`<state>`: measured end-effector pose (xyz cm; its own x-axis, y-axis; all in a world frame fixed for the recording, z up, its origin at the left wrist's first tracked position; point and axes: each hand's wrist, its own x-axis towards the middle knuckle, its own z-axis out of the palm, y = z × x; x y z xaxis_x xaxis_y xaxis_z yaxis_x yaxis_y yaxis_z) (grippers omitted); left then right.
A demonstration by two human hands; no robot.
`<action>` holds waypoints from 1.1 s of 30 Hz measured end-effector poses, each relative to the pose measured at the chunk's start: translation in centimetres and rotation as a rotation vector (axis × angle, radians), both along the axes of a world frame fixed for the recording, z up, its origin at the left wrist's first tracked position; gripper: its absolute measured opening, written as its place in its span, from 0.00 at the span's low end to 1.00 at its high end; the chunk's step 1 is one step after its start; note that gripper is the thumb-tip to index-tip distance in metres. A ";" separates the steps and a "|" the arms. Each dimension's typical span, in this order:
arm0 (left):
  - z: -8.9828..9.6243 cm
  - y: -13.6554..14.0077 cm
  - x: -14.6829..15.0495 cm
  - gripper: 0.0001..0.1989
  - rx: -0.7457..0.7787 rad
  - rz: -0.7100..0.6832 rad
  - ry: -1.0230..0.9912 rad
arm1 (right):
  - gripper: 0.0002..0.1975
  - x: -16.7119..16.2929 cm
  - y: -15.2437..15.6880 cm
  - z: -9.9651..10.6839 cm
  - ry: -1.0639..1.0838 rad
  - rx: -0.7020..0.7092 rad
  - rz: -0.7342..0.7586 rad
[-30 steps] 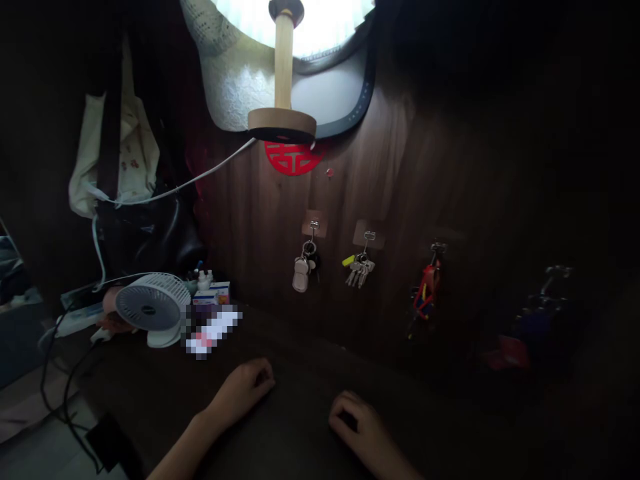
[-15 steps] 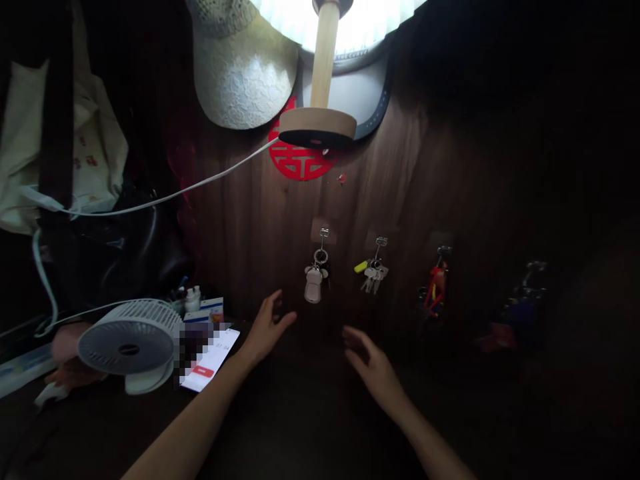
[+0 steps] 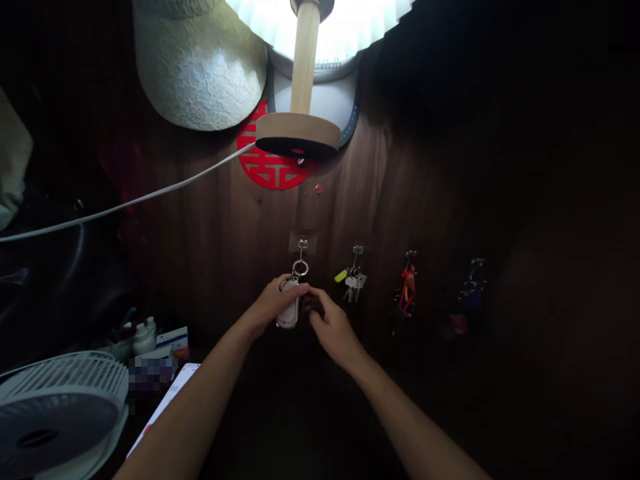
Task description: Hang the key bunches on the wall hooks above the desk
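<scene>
A pale key fob (image 3: 289,308) with a shiny edge hangs by a metal ring (image 3: 300,268) from a small wall hook (image 3: 303,245). My left hand (image 3: 267,305) is closed on the fob, with the thumb across its front and the other fingers mostly hidden behind it. Close at the fob's right side is my right hand (image 3: 334,328), its fingers curved and the thumb apart from them. Whether its fingertips touch the fob or keys behind it, I cannot tell.
Further right on hooks hang a key bunch (image 3: 352,283) with a yellow tag, a red-strapped bunch (image 3: 408,290) and a dim blue one (image 3: 471,293). Overhead is a lit lamp (image 3: 299,127) with a white cable (image 3: 185,181). A fan (image 3: 60,407) and phone (image 3: 167,403) lie left.
Both hands have moved up to the fob; the left has closed on it and the right has come to its side. The view has shifted, with the fan and phone now lower left.
</scene>
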<state>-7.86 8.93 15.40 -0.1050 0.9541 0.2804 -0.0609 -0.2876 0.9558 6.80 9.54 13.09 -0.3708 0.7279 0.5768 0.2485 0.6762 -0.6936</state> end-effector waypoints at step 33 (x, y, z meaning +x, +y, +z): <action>7.3 -3.3 0.7 0.16 -0.503 -0.356 -0.394 | 0.25 2.2 2.7 10.6 -0.965 0.735 -0.427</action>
<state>-7.21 5.64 22.73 0.2328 0.9527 -0.1954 -0.4355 0.2817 0.8550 8.95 12.19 23.72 -0.6775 0.5189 0.5213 0.7296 0.5641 0.3867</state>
